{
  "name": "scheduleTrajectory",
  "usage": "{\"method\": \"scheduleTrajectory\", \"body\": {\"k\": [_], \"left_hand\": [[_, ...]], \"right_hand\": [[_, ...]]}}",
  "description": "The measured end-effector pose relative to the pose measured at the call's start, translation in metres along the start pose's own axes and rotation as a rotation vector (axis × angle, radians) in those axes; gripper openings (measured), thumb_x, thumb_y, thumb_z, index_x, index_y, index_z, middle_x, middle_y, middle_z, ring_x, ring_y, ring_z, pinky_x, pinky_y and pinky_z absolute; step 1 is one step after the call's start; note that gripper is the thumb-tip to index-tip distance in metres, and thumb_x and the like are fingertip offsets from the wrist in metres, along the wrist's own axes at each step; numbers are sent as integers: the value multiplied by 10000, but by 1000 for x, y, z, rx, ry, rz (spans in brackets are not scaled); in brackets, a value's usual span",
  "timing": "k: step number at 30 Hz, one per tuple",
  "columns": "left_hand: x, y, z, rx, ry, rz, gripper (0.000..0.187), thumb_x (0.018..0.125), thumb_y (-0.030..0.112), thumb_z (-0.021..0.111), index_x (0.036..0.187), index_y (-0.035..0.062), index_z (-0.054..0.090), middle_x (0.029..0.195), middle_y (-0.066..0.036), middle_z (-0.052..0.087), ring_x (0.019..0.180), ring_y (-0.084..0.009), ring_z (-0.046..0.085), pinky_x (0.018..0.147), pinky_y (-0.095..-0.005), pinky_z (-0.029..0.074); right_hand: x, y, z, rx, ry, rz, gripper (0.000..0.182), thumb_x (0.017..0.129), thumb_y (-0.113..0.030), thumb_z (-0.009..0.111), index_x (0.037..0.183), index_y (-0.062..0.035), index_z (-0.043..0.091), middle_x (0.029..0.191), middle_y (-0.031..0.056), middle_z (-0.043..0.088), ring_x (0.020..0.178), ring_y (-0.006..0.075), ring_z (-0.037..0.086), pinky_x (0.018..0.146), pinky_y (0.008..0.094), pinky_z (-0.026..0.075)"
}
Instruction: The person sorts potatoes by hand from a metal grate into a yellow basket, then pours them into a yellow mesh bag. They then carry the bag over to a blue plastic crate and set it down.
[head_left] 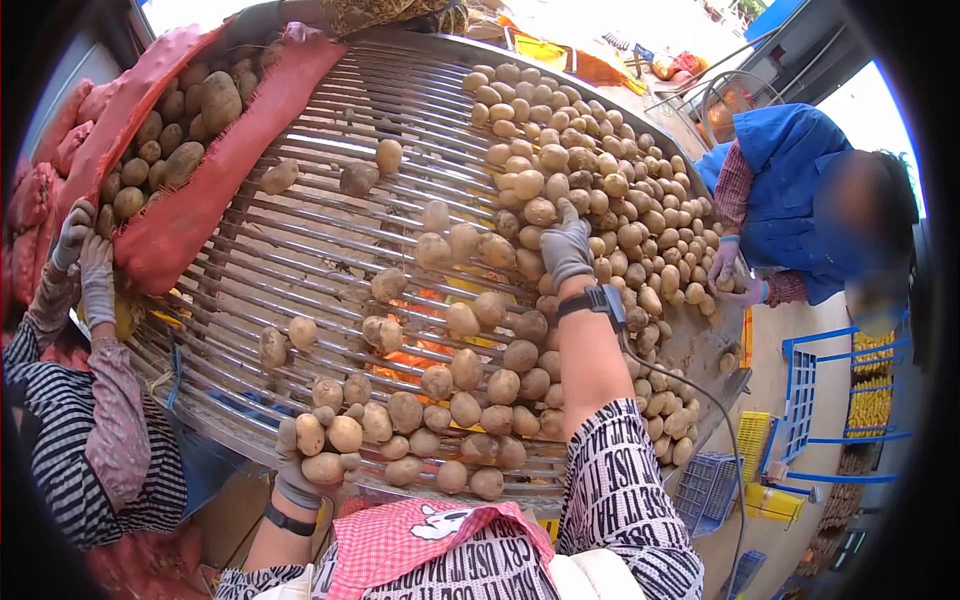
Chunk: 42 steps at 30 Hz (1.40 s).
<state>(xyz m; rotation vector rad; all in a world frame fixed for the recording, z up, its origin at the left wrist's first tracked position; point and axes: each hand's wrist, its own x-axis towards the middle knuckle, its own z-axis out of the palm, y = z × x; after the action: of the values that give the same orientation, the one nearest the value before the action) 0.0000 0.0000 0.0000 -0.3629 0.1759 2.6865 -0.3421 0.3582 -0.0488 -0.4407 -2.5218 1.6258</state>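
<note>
In a grey glove, my left hand [300, 462] is at the near edge of the roller table, its fingers curled around a few potatoes [322, 468]. My right hand [568, 248], gloved too and with a dark watch on the wrist, reaches over the middle of the rollers. Its visible fingers are stretched out and touch the edge of the dense potato pile [640, 215]; some fingertips are hidden among the potatoes. Loose potatoes [465, 370] lie on the metal rollers [290, 235] between my hands.
At left, a co-worker's gloved hands [85, 250] hold a red sack [190, 225] with potatoes in its opening. Across at right, a person in blue [790, 200] handles potatoes at the table's end. Blue and yellow crates [708, 485] stand beyond. A cable [715, 400] hangs beside my right arm.
</note>
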Motion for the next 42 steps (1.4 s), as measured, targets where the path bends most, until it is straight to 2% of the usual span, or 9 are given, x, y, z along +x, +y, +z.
{"method": "scheduleTrajectory", "body": {"k": [3, 7, 10, 15, 18, 26, 38, 40, 42], "left_hand": [[-9, 17, -18, 70, 155, 107, 595, 889, 668, 553, 1250, 198, 608, 1207, -78, 636, 927, -326, 659, 725, -440, 516], [-9, 5, -38, -42, 178, 136, 544, 916, 656, 515, 1250, 239, 622, 1195, -55, 641, 914, -341, 666, 727, -422, 506], [-5, 5, -41, 25, 219, 122, 563, 909, 664, 518, 1264, 238, 617, 1182, -58, 639, 916, -321, 654, 746, -428, 505], [-4, 7, -44, -47, 262, 187, 565, 881, 645, 566, 1227, 204, 636, 1228, -80, 636, 798, -305, 667, 630, -416, 527], [-6, 10, -42, 64, 267, 144, 550, 870, 692, 558, 1202, 259, 627, 1034, -16, 622, 837, -245, 592, 685, -369, 446], [-6, 10, -49, -5, 232, 162, 576, 852, 651, 603, 1183, 180, 634, 1279, -125, 608, 825, -345, 675, 619, -456, 557], [6, 10, -40, -26, 114, 65, 579, 845, 553, 688, 1233, 134, 594, 1357, -184, 547, 900, -381, 684, 694, -512, 576], [19, 2, -20, 199, 343, 406, 595, 862, 490, 700, 1316, 137, 548, 1354, -184, 545, 951, -347, 674, 737, -497, 577], [85, 119, 83, 2012, 618, 245, 644, 870, 318, 711, 1428, 128, 451, 1329, -187, 555, 1057, -305, 642, 824, -436, 565]], "right_hand": [[4, -13, 13, -754, -112, 11, 817, 791, -63, 638, 1537, -204, 334, 1435, 217, 480, 1280, 376, 517, 1062, 379, 422], [-14, -22, 6, -541, -299, -67, 801, 781, -14, 584, 1527, -189, 349, 1229, 237, 602, 1178, 350, 591, 1000, 358, 465], [-18, -12, -11, 487, -816, 238, 657, 753, 37, 556, 1394, -102, 519, 1197, 134, 644, 896, 164, 633, 775, 270, 536], [-7, 19, -3, 530, -507, 113, 373, 807, -3, 541, 1138, -63, 702, 1010, 68, 706, 825, 143, 636, 749, 268, 540], [11, 14, 18, -311, -66, -349, 299, 865, -168, 628, 1157, -137, 687, 1096, 149, 701, 1016, 248, 674, 838, 405, 553], [46, -30, 52, -1262, -437, -114, 345, 829, -221, 634, 1163, -142, 663, 1135, 156, 691, 1073, 307, 667, 901, 434, 530], [24, -62, 87, -503, -518, -572, 410, 802, -273, 699, 1181, -124, 649, 1245, 184, 587, 1199, 334, 556, 989, 397, 471], [31, -45, 110, -838, -587, -599, 382, 805, -245, 688, 1177, -161, 658, 1260, 186, 564, 1200, 352, 562, 974, 419, 488], [37, -49, 107, -941, -655, -524, 378, 807, -225, 683, 1181, -176, 656, 1284, 184, 546, 1202, 369, 562, 972, 436, 494]]}}
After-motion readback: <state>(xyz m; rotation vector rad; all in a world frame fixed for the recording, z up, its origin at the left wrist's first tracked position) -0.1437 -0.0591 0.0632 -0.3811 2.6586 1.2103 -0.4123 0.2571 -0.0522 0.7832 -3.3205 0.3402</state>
